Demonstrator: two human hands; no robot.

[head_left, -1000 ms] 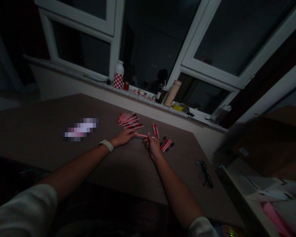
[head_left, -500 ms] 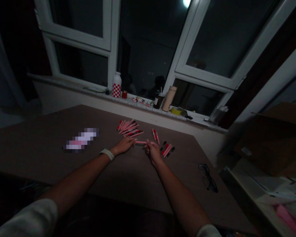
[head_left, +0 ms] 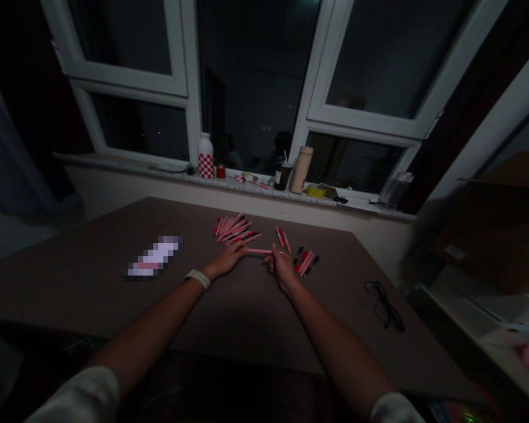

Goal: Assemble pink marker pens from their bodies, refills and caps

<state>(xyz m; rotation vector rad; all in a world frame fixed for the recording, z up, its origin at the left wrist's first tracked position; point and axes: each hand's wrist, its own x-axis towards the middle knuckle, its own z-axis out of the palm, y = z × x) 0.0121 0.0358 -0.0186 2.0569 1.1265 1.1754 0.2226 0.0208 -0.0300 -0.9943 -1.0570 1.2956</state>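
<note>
A slim pink pen [head_left: 258, 251] spans the gap between my two hands, held level just above or at the table. My left hand [head_left: 227, 259], with a pale watch band at its wrist, pinches the pen's left end. At the other end, my right hand [head_left: 283, 269] has its fingers curled round the pen. Behind my left hand lies a pile of pink pens [head_left: 233, 228] with some red and black parts. Two or three more pens [head_left: 283, 239] rest beyond my right hand. To its right sits a small cluster of red, pink and black pens or caps [head_left: 307, 262].
A blurred-out phone-like object [head_left: 155, 257] lies on the brown table [head_left: 229, 329] at left, and black-framed glasses [head_left: 385, 306] at right. On the windowsill stand a checked white bottle [head_left: 206, 156], a dark drink cup [head_left: 283, 175], a tan flask [head_left: 302, 170] and yellow tape [head_left: 316, 191].
My hands have drawn slightly apart, so more of the pen shows between them. The camera view has shifted a little; the piles look the same.
</note>
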